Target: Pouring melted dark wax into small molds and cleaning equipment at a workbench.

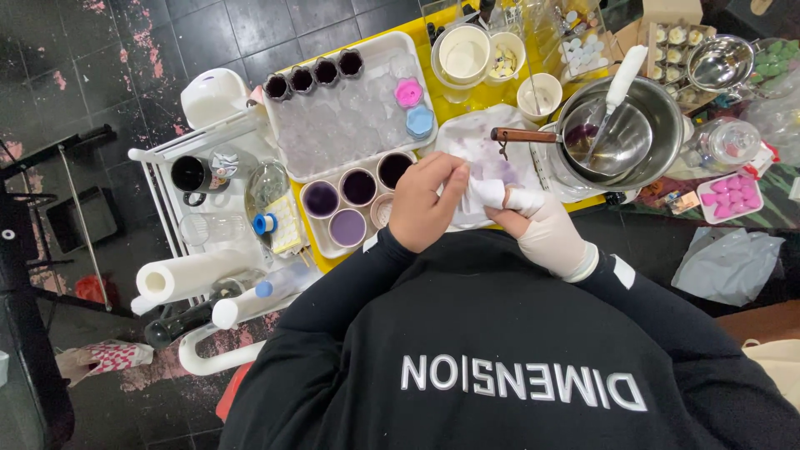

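White glove on the right hand (546,229); a stained white cloth (487,158) is pinched between its fingers and the bare left hand (429,204), both hands curled closed on it just above the yellow table (425,42). Risk judged: purple-filled cups (348,227) sit just beside the left wrist and could be knocked; farther off, the ladle handle (521,135) could be snagged by the cloth.
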